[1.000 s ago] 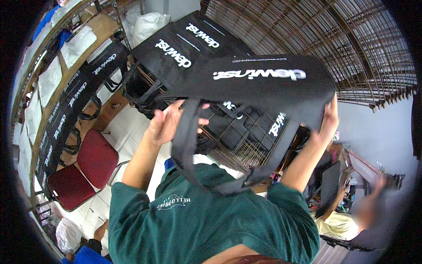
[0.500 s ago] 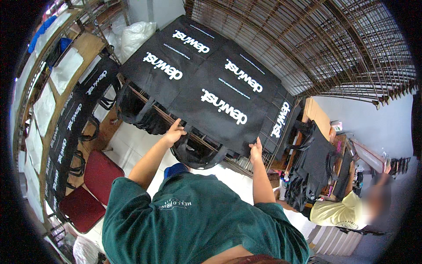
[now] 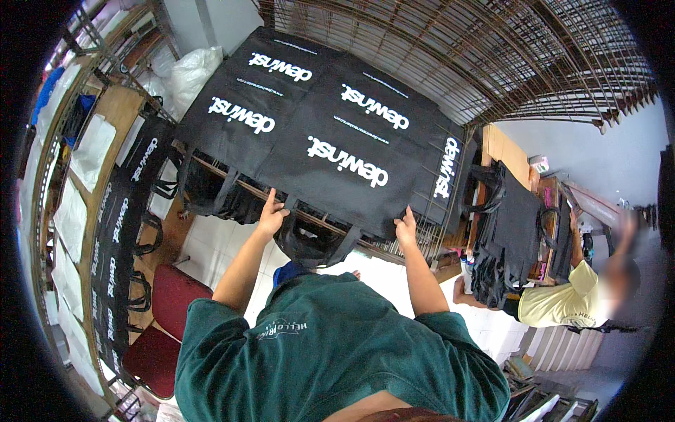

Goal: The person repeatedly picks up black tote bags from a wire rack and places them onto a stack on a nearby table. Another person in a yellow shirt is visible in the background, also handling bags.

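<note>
A black fabric tote bag (image 3: 330,193) with white printing lies flat on a wire drying rack (image 3: 246,184), its dark handles (image 3: 316,250) hanging over the near edge. My left hand (image 3: 271,216) is at the bag's near left part, with thumb and fingers closed on its edge. At the near right corner, my right hand (image 3: 406,231) pinches the same bag between thumb and fingers. The undersides of both grips are hidden. More printed black bags lie beside and beyond it, one of them a tote bag (image 3: 242,137) to the left.
Raised wire racks (image 3: 450,56) fan out above the far side. On the left are a long wooden table (image 3: 95,172) with black bags and a dark red chair (image 3: 176,299). To the right, a person in a yellow shirt (image 3: 562,299) is near hanging black bags (image 3: 510,225).
The view has shifted, and the rack with its bags appears slightly further left. Both hands stay at the bag's near edge. The person on the right has raised an arm.
</note>
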